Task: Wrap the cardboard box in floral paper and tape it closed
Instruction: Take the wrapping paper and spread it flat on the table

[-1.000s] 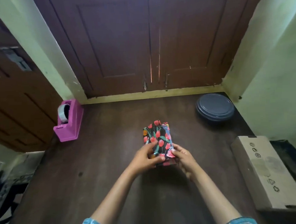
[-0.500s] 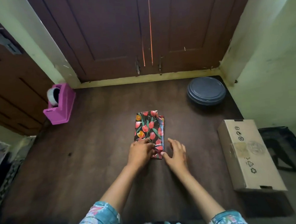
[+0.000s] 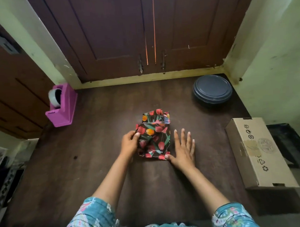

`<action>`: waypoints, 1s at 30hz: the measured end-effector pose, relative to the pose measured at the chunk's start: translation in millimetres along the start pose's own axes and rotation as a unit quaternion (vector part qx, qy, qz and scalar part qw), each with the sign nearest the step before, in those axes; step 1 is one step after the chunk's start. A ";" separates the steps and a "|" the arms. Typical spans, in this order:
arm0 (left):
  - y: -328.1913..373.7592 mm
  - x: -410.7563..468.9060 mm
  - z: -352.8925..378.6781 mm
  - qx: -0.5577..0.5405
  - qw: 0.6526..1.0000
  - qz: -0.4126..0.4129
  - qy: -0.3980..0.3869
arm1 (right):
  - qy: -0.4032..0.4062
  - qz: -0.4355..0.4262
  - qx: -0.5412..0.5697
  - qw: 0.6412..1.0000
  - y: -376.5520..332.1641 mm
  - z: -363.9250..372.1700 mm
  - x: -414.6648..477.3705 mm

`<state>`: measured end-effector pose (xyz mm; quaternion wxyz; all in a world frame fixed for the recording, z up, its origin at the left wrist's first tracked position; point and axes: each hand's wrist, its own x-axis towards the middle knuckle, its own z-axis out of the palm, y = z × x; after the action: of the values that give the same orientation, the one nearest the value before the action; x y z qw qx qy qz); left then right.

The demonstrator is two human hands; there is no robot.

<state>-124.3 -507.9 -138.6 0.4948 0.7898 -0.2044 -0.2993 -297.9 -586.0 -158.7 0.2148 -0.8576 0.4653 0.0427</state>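
Observation:
A folded piece of black floral paper (image 3: 153, 136) with red and orange tulips lies in the middle of the dark table (image 3: 95, 151). My left hand (image 3: 130, 143) pinches the paper's left edge and lifts a fold of it. My right hand (image 3: 182, 149) rests flat on the table just right of the paper, fingers spread, its thumb touching the paper's near right corner. A long cardboard box (image 3: 258, 152) lies at the table's right edge, apart from both hands. A pink tape dispenser (image 3: 62, 106) with a roll of tape stands at the far left.
A round dark grey lidded container (image 3: 212, 89) sits at the far right corner. Brown cabinet doors (image 3: 141, 35) and pale green walls close off the back and right. The table's left edge drops to the floor.
The paper has been laid down flat on the table. My right hand has let go and spread beside it, while my left hand has shifted to the left edge and is unfolding it.

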 end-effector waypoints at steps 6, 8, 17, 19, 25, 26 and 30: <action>-2.8 -7.6 -4.6 0.044 0.999 0.008 0.010 | 0.017 -0.094 -0.006 0.995 -20.5 -0.2 4.4; 1.9 -15.0 -1.4 0.078 0.995 0.062 0.003 | 0.025 -0.117 -0.029 0.992 -22.8 2.1 5.9; 14.8 -7.5 19.5 0.360 0.923 0.091 -0.106 | 0.017 -0.142 -0.055 0.988 -25.4 9.6 7.4; 16.6 0.9 20.0 0.375 0.917 0.077 -0.107 | 0.038 -0.134 -0.101 0.985 -28.8 6.1 12.6; 16.2 16.5 -5.8 0.046 0.996 -0.042 -0.059 | -0.032 -0.151 -0.109 0.982 -26.1 3.8 25.9; 14.4 16.8 -11.0 -0.009 0.995 -0.078 -0.054 | -0.055 -0.152 -0.114 0.980 -24.6 4.2 26.9; 7.8 14.0 -30.5 -0.113 0.980 -0.161 -0.026 | -0.101 -0.135 -0.127 0.978 -23.8 5.3 30.7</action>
<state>-93.6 -499.8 -125.2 0.5209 0.7430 -0.0521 -0.4170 -260.5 -596.5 -164.0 0.1542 -0.9239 0.3123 0.1587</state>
